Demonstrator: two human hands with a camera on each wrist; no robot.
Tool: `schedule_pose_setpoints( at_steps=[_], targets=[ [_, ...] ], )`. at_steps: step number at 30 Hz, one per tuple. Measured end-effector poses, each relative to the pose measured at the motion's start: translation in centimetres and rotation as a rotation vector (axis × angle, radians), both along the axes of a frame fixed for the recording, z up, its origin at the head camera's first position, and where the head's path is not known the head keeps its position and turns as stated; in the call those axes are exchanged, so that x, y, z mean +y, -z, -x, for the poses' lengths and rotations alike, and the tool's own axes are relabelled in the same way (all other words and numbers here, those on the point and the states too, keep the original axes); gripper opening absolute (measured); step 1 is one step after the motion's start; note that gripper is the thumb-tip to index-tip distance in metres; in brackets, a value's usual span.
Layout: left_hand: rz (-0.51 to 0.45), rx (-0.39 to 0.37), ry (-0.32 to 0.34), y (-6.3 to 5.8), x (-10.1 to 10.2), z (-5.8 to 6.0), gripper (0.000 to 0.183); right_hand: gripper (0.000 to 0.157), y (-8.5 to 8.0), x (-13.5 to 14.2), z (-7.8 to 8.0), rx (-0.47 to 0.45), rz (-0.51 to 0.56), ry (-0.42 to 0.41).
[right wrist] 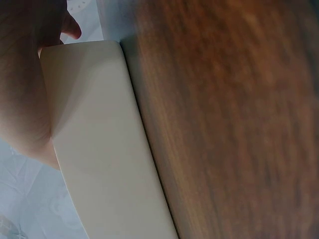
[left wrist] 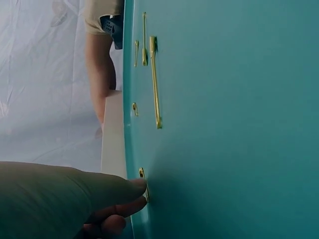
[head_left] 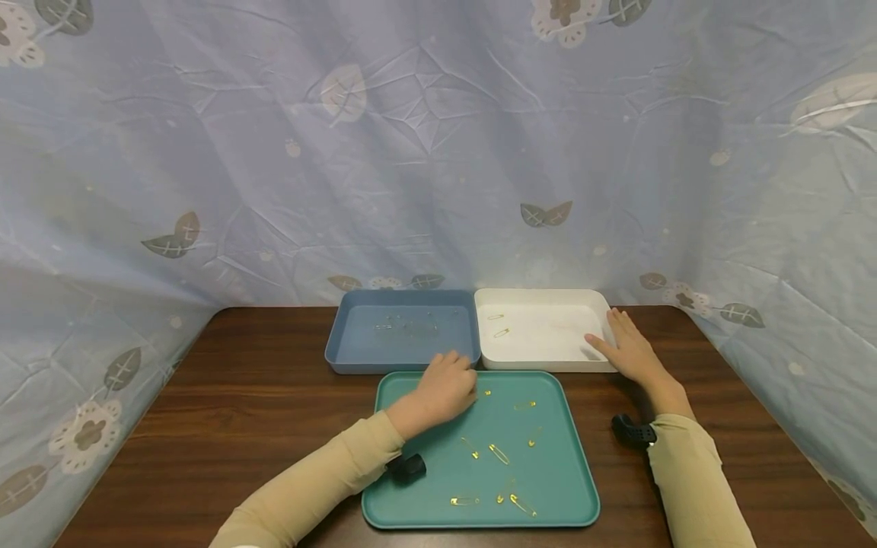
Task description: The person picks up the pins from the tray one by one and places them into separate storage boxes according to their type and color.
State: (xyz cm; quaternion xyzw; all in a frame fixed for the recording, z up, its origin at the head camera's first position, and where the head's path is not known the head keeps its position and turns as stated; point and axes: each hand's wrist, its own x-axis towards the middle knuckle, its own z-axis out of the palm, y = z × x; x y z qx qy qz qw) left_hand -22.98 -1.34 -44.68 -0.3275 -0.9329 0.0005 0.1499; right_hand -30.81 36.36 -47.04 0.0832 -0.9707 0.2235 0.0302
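Over the back left of a teal tray (head_left: 548, 457), my left hand (head_left: 445, 387) pinches a gold safety pin (left wrist: 142, 174) between thumb and fingertips, low at the tray's surface. Several more gold safety pins (head_left: 499, 454) lie scattered on this tray, to the right of the hand and nearer the front. My right hand (head_left: 633, 356) rests at the right edge of a white tray (head_left: 548, 356), fingers straight and thumb spread over the rim. Two gold pins (head_left: 502, 332) lie at the left inside that white tray.
Left of the white tray sits a blue tray (head_left: 356, 352) with several silver pins (head_left: 384, 327) in it. All three trays stand on a dark wooden table (head_left: 274, 396). A patterned curtain (head_left: 438, 190) hangs behind the table and along its sides.
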Motion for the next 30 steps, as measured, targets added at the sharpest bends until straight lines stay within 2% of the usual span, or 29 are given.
schedule_pose_setpoints(
  at_steps=[11,21,30],
  targets=[
    [0.012,-0.073,0.014,-0.2,0.4,-0.2,0.015,0.093,-0.1,0.0,0.0,-0.009,0.005,-0.005],
    [0.008,-0.02,0.062,-0.3,0.3,0.1,0.018,0.093,-0.1,-0.1,-0.2,-0.007,0.008,-0.003],
    [-0.052,0.012,0.086,-0.8,0.3,1.0,0.013,0.092,-0.1,-0.1,-0.1,-0.003,0.012,-0.005]
  ],
)
